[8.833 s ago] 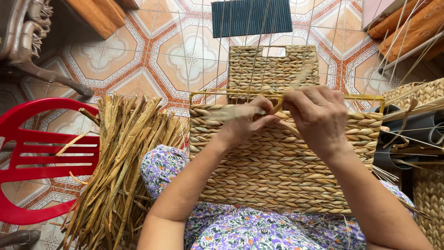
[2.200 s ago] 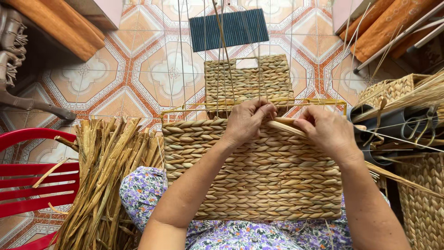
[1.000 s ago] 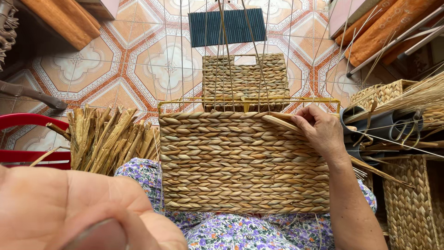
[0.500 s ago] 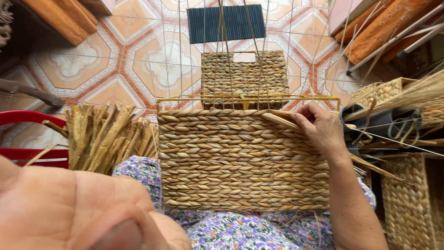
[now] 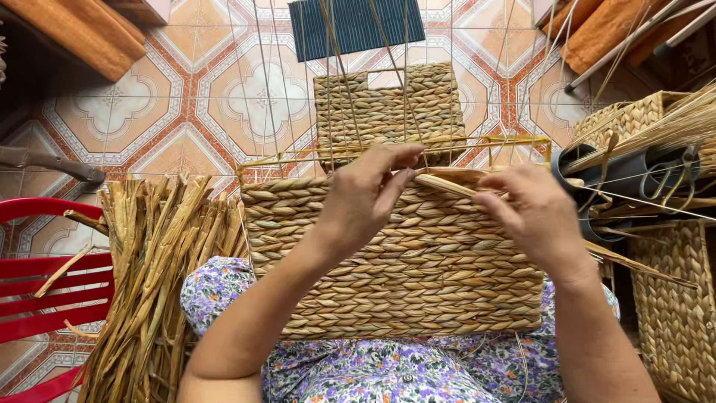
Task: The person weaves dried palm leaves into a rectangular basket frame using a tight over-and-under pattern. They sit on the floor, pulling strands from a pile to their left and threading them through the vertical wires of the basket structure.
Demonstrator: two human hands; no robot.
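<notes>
Half-woven rectangular basket panel of pale twisted dried grass (image 5: 395, 276) rests upright on the lap, against the flower-printed purple cloth (image 5: 388, 373), and I judge the weaving well advanced: rows of braid fill the thin wire frame (image 5: 395, 149) from the lap up to just under its top bar, with only a narrow band of bare uprights left to cover. From my seat I see the left hand (image 5: 369, 194) raised at the top edge near the middle, fingers bent and pinching the end of a flat dried grass strand (image 5: 447, 185) where it meets the newest row. The right hand (image 5: 533, 216) sits at the upper right of the panel, fingers curled over the same strand, which runs on past the wrist toward the right. Both forearms angle up from the lap, elbows low, wrists cocked so the fingertips face each other along the top row. A loose bundle of dried grass strips (image 5: 156, 276) lies just left of the panel, beside a red plastic chair (image 5: 45, 291). A smaller finished woven basket (image 5: 388, 104) stands beyond on the patterned tile floor (image 5: 186, 97), and more wicker baskets (image 5: 671, 298) crowd the right side.
</notes>
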